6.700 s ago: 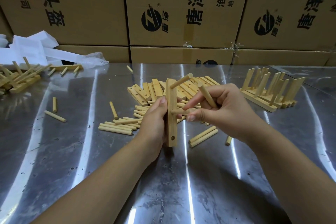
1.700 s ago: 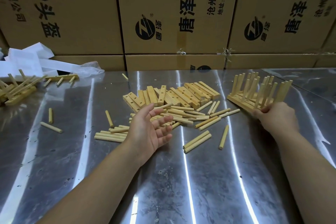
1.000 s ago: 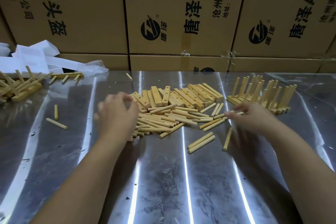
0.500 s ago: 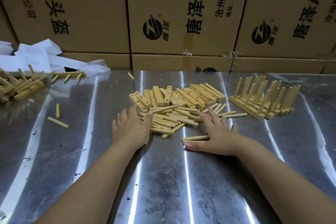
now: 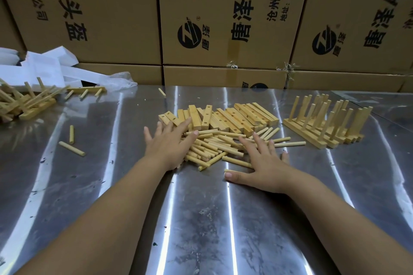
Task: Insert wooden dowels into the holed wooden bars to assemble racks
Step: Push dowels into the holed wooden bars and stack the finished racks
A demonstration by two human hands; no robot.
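**Entry: rack assembly, part done.**

**Completed:** a batch of finished racks (image 5: 324,123), dowels upright in their bars, stands beyond and to the right of the right hand (image 5: 266,167). A second lot, the tumbled racks (image 5: 24,100), lies well off to the left of the left hand (image 5: 166,147).

**Outstanding:** a row of holed bars (image 5: 234,116), none fitted, lies just beyond the fingertips of both hands. The heap of loose dowels (image 5: 212,145) lies between the hands and partly under their fingers. Judged: a good share of the work remains, and the next rack is not yet begun.

**Hands:** well apart, both flat with fingers straight and spread, gripping nothing.
- The left rests on the heap's left edge, fingertips reaching the nearest bars.
- The right presses on the surface (image 5: 201,219) at the heap's right edge, one dowel beside its thumb.

**Sundries:** two stray dowels (image 5: 71,148) lie left of the left hand, and cardboard boxes (image 5: 223,18) are stacked beyond everything.
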